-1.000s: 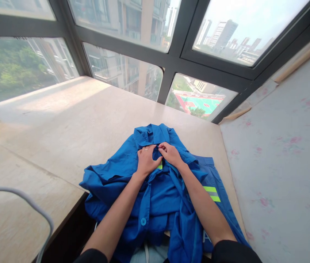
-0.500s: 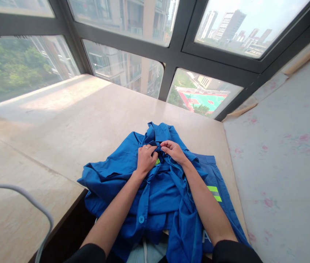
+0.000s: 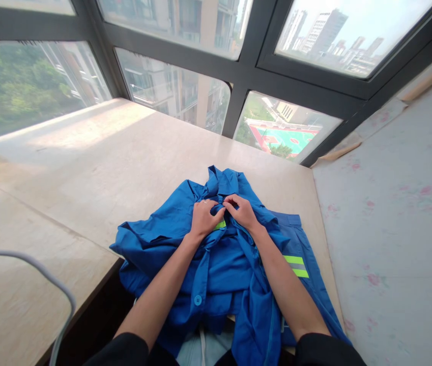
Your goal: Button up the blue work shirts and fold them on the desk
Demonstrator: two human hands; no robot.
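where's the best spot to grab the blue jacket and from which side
I'd grip the blue jacket by its collar, coming from the far side: the collar juts out at the far end, beyond the left hand and right hand at the front, while the lower parts lie loose and bunched.

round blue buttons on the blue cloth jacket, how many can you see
1: the round blue button is low on the front of the blue cloth jacket. Others may be hidden in its folds or behind the bare left hand and bare right hand.
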